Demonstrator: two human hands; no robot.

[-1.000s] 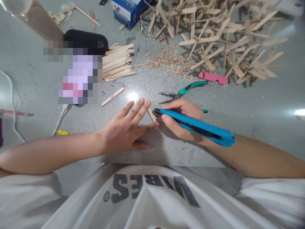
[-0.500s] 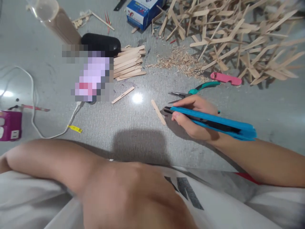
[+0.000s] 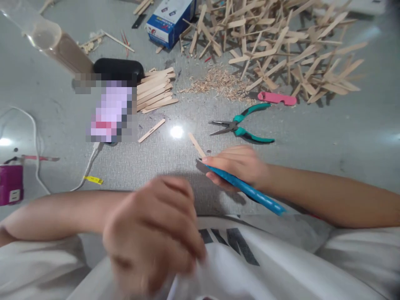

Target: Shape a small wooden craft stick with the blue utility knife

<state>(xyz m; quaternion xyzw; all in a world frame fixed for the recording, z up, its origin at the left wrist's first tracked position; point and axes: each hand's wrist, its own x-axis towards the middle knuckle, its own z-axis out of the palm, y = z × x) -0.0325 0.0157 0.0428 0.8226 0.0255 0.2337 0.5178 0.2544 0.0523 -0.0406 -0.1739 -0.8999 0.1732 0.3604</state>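
Note:
My right hand (image 3: 234, 166) is closed around a blue utility knife (image 3: 240, 183), whose dark tip points up and to the left. Right by that tip lies a small wooden craft stick (image 3: 196, 143), partly covered by my fingers; whether they touch it, I cannot tell. Over my lap, near the camera, my left hand (image 3: 153, 233) is curled and smeared by motion, so its grip is unclear. Green-handled long-nose pliers (image 3: 233, 126) lie with their jaws apart just beyond my right hand. Farther left is another craft stick (image 3: 151, 131) with a slot in it.
A heap of craft sticks (image 3: 268, 46) fills the back right, with wood shavings (image 3: 218, 85) and a pink-handled folding knife (image 3: 278, 98) before it. Stacked sticks (image 3: 156, 91), a black case (image 3: 118, 70), a phone (image 3: 111, 110), a cable (image 3: 39, 154) and a blue box (image 3: 168, 23) also lie around.
My right hand has moved left and toward me with the utility knife, now turned edge-on beside the stick. The pliers are uncovered. My left hand has risen from my lap.

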